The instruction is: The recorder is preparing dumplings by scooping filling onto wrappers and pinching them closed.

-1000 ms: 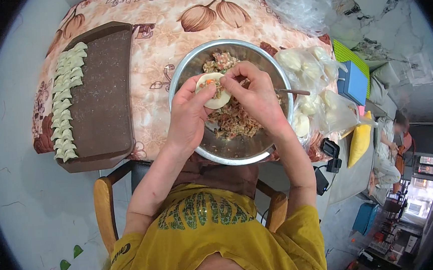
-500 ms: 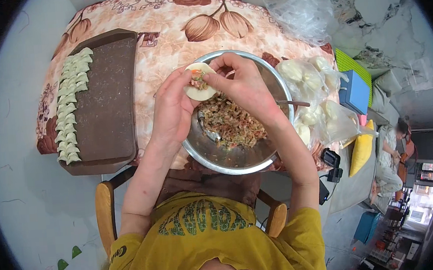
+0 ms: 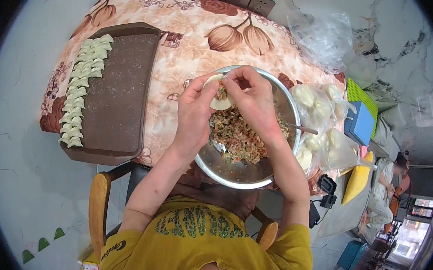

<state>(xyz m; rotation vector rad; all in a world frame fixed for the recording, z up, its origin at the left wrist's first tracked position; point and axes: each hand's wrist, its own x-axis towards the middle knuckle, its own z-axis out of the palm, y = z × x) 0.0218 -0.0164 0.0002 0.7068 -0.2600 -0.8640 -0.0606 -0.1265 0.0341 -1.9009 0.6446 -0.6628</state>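
Beyond the floral-covered worktop point(image 3: 185, 52)'s near edge, left hand point(image 3: 188, 109) and right hand point(image 3: 254, 104) pinch a round, pale dough wrapper point(image 3: 220, 104): probably light, soft, tearable, best held by its rim.

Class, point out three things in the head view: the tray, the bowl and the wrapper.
Tray point(image 3: 118, 91): head view, bare base.
Bowl point(image 3: 243, 173): head view, bare inner wall, near side.
Wrapper point(image 3: 220, 104): head view, pale lower part.

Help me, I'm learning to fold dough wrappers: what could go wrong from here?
The multicoloured chopped filling might squeeze out of the round white dough wrapper, open between the left hand and right hand. The right forearm could knock the slim brown-tipped handle jutting over the round silver metal bowl.
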